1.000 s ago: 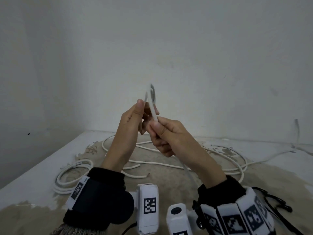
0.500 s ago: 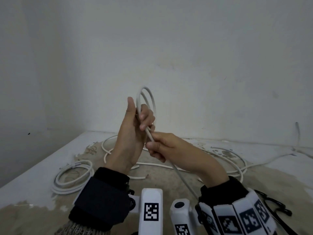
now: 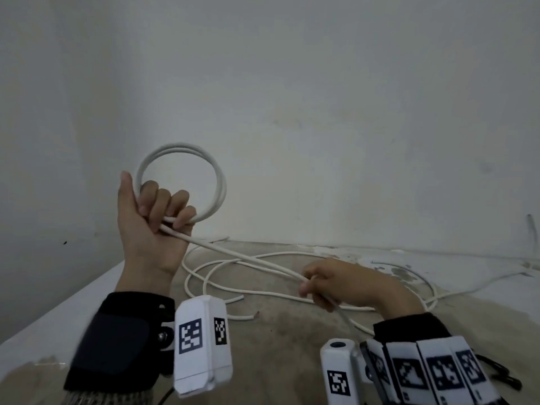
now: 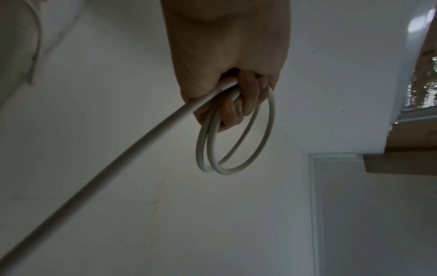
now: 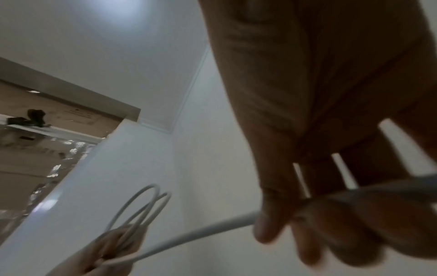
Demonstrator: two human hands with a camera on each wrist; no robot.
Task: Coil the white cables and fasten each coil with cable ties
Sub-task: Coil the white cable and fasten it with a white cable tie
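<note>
My left hand (image 3: 155, 217) is raised in front of the wall, fingers curled round a small coil of white cable (image 3: 217, 182) with about two loops standing up from the fist; the left wrist view shows the same coil (image 4: 236, 168) under the fingers (image 4: 231, 112). From the fist a straight run of cable (image 3: 242, 255) slopes down right into my right hand (image 3: 327, 285), which grips it low over the table. In the right wrist view the cable (image 5: 189, 237) passes through the curled right hand (image 5: 295, 224). The far coil (image 5: 141, 209) shows there too.
More loose white cable (image 3: 263, 290) lies in wide loops on the stained table (image 3: 277, 346), trailing off to the right edge (image 3: 482, 287). A cut cable end (image 3: 251, 316) rests near the table's middle. A white wall rises close behind. Black straps (image 3: 508, 378) lie at bottom right.
The hands have drawn apart: the right hand slid down and right along the cable to the table, while the left hand turned, so the coil now faces me as a full ring.
</note>
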